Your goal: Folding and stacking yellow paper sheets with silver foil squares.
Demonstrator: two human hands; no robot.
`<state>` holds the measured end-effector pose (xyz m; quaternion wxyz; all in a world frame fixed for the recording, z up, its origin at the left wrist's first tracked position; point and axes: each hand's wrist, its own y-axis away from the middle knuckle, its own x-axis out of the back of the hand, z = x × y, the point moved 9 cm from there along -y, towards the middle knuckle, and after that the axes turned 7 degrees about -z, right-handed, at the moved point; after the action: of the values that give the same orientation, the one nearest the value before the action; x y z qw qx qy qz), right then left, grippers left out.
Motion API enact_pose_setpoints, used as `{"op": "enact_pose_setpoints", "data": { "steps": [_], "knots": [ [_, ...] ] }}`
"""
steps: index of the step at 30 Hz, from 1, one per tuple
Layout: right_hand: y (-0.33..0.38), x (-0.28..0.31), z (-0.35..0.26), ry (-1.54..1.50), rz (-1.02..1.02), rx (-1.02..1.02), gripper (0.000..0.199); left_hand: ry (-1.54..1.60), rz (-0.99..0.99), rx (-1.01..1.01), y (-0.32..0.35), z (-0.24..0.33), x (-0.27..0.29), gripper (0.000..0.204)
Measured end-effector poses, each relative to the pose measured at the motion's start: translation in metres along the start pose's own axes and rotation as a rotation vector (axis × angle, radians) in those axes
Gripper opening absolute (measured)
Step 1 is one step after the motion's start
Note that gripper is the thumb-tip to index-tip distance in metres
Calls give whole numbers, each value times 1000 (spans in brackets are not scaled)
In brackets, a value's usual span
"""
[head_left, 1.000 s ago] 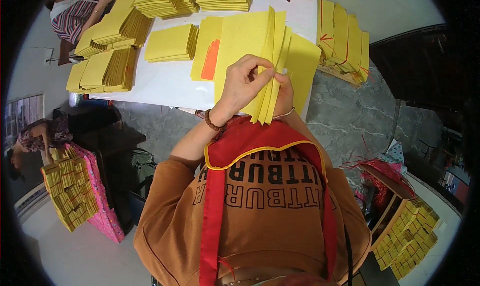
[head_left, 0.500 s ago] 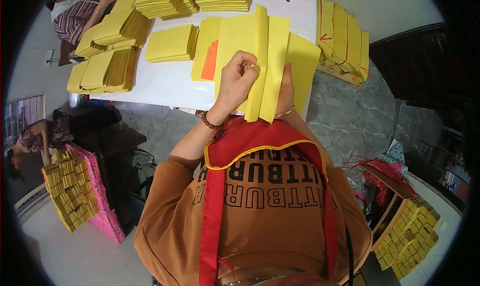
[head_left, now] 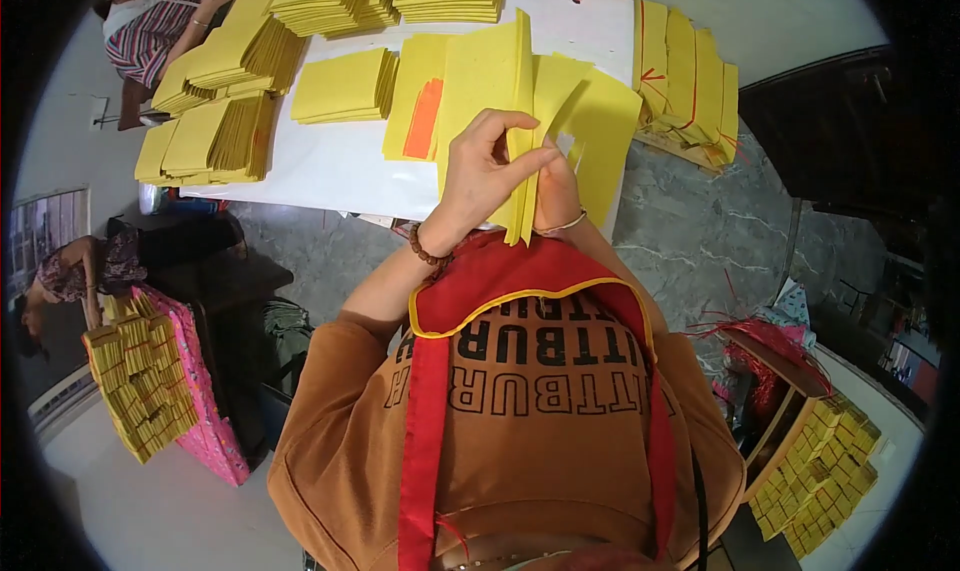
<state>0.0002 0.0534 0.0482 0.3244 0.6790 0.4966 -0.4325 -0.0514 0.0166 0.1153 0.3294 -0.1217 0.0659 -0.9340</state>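
A folded sheet of yellow paper (head_left: 523, 81) stands on edge near the table's front, its right flap bent over. My left hand (head_left: 480, 166) is closed on it from the left, thumb and forefinger pinching near the fold. My right hand (head_left: 557, 191) grips the same paper from the right, its fingers partly hidden behind the flap. Flat yellow sheets (head_left: 612, 121) lie beneath and beside my hands. Left of them, an orange-red strip (head_left: 423, 118) rests on a yellow sheet.
Stacks of folded yellow paper (head_left: 340, 86) cover the white table (head_left: 330, 161) on the left and back. Red-tied bundles (head_left: 685, 81) stand at its right end. A person in a striped top (head_left: 160, 31) is at the far left; another (head_left: 75, 266) stands by more bundles (head_left: 140, 376).
The paper's right flap has swung left toward the fold, making the upright piece narrower. My right hand has moved left, close to my left thumb.
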Motion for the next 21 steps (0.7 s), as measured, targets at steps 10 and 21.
{"op": "enact_pose_setpoints", "data": {
  "steps": [10, 21],
  "knots": [
    [-2, -2, 3, -65, -34, -30, 37, -137, -4, -15, -1, 7, 3, 9],
    [-4, 15, 4, -74, 20, -23, 36, -141, -70, -19, -2, 6, -3, 15]
  ]
}}
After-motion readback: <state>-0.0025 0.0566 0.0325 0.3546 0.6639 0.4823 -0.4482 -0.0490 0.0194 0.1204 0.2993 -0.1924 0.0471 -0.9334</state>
